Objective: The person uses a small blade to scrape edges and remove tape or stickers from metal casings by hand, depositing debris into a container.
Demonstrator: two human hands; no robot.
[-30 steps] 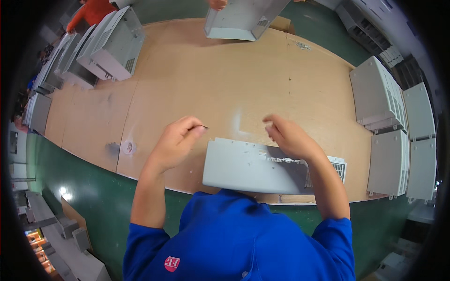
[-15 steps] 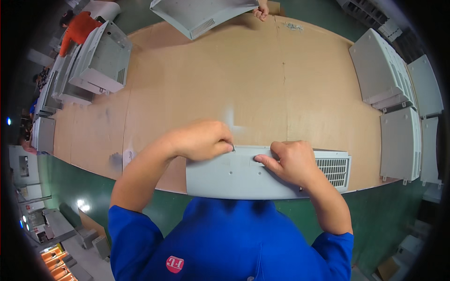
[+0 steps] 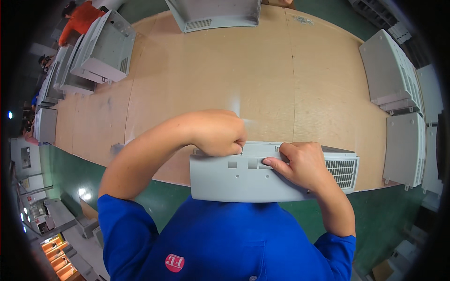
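Observation:
A light grey sheet-metal housing (image 3: pixel 225 187) stands at the table's near edge, against my blue shirt. Its face has square openings, two small round holes and a slotted vent grille (image 3: pixel 341 173) at the right end. My right hand (image 3: pixel 302 164) is closed over its upper edge, the thumb lying on the face beside a square opening. At the upper edge, left of centre, my left hand (image 3: pixel 218 135) is closed with the knuckles up and fingertips turned down. What its fingers pinch, if anything, is hidden.
A wooden table (image 3: pixel 211 75) spreads ahead. An open grey housing (image 3: pixel 215 14) sits at its far edge, near another person's hand (image 3: pixel 281 3) and small metal parts (image 3: pixel 303 19). Grey housings stand in rows at left (image 3: pixel 105 51) and right (image 3: pixel 405 145). A person in orange (image 3: pixel 82 21) is far left.
My left hand has risen slightly and shifted right, its elbow swinging outward. Square openings now show on the housing's face. The far housing has turned upright on the table.

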